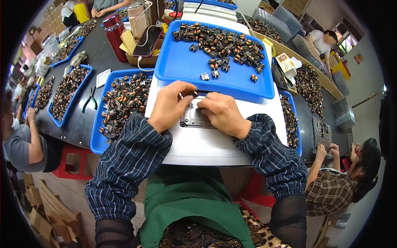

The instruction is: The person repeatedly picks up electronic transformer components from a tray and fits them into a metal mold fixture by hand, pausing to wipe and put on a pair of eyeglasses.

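My left hand pinches a small wire-wound component between thumb and forefinger, just above a metal fixture. My right hand rests over the fixture's right side, fingers curled together; whatever lies under its fingertips is hidden. The fixture sits on a white work surface. Directly beyond both hands, a blue tray holds a heap of small copper-and-black coil components, with a few lying loose towards its near side.
Left of me stands another blue tray full of components, with green-handled pliers beside it. A red thermos and a phone are farther back. Co-workers sit on both sides, one handling a grid tray at right.
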Demonstrator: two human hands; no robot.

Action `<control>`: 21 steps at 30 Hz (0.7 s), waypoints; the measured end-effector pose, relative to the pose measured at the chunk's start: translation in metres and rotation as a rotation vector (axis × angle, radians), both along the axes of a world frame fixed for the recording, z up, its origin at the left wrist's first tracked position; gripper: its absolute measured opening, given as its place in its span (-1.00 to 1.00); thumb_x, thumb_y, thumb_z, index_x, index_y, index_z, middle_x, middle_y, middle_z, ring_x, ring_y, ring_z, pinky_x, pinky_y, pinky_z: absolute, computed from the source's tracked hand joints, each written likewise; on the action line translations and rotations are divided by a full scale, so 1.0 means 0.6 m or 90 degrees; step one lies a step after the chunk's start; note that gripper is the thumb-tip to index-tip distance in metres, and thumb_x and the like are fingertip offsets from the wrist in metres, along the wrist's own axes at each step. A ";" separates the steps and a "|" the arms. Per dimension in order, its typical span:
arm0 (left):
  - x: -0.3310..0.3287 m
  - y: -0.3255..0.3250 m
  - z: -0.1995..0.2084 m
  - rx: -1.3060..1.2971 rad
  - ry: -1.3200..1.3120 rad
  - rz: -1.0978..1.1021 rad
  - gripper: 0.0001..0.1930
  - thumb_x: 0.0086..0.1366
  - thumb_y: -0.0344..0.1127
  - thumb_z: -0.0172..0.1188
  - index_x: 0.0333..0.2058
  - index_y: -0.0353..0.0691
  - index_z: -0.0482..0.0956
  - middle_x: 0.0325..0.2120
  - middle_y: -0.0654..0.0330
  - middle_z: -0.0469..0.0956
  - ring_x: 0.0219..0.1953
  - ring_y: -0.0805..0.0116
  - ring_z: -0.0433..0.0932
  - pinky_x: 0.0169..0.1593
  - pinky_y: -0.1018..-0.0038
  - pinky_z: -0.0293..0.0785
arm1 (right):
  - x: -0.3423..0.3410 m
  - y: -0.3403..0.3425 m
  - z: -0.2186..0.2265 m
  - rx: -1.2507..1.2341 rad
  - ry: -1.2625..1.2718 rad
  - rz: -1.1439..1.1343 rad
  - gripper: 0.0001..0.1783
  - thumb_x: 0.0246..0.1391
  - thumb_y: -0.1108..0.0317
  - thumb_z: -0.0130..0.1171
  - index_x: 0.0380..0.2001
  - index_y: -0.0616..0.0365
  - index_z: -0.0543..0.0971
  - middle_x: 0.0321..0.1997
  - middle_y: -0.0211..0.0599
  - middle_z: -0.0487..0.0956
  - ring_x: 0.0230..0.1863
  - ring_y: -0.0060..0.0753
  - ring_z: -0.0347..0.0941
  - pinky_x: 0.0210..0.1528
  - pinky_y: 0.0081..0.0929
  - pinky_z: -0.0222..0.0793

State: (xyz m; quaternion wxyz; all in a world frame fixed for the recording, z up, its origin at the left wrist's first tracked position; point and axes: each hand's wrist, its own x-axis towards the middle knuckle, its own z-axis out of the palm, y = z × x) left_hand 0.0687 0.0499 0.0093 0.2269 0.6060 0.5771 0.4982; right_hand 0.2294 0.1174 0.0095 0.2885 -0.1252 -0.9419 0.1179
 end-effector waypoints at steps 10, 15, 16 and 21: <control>0.024 -0.007 0.006 0.068 0.275 -0.121 -0.81 -0.02 -0.56 0.10 -0.35 -0.32 0.50 -0.45 0.08 0.46 -0.42 0.19 0.45 -0.32 0.45 0.38 | 0.121 0.120 0.059 -0.786 0.359 -0.085 -0.69 -0.11 0.46 -0.01 -0.21 0.27 0.42 -0.32 -0.27 0.44 -0.37 -0.52 0.38 -0.56 -0.70 0.30; 0.031 0.002 0.013 0.099 0.411 -0.156 -0.80 -0.07 -0.60 0.06 -0.38 -0.36 0.51 -0.48 0.08 0.44 -0.39 0.16 0.44 -0.31 0.39 0.38 | 0.129 0.154 0.023 -0.099 -0.036 -0.476 -0.75 -0.16 0.24 0.14 -0.42 0.18 0.52 -0.61 -0.30 0.48 -0.54 -0.42 0.41 -0.51 -0.50 0.30; 0.033 0.003 0.014 0.098 0.411 -0.159 -0.80 -0.07 -0.60 0.06 -0.38 -0.36 0.51 -0.48 0.08 0.44 -0.39 0.16 0.44 -0.31 0.39 0.38 | 0.123 0.153 0.018 0.052 -0.128 -0.532 -0.74 -0.18 0.20 0.15 -0.45 0.16 0.52 -0.64 -0.25 0.47 -0.55 -0.33 0.42 -0.49 -0.43 0.31; 0.038 0.001 0.014 0.079 0.445 -0.142 -0.76 -0.10 -0.63 0.02 -0.39 -0.34 0.53 -0.50 0.07 0.45 -0.41 0.16 0.43 -0.33 0.38 0.38 | 0.125 0.168 0.020 -0.046 -0.079 -0.460 -0.75 -0.17 0.21 0.14 -0.46 0.16 0.51 -0.59 -0.20 0.50 -0.58 -0.36 0.41 -0.58 -0.45 0.29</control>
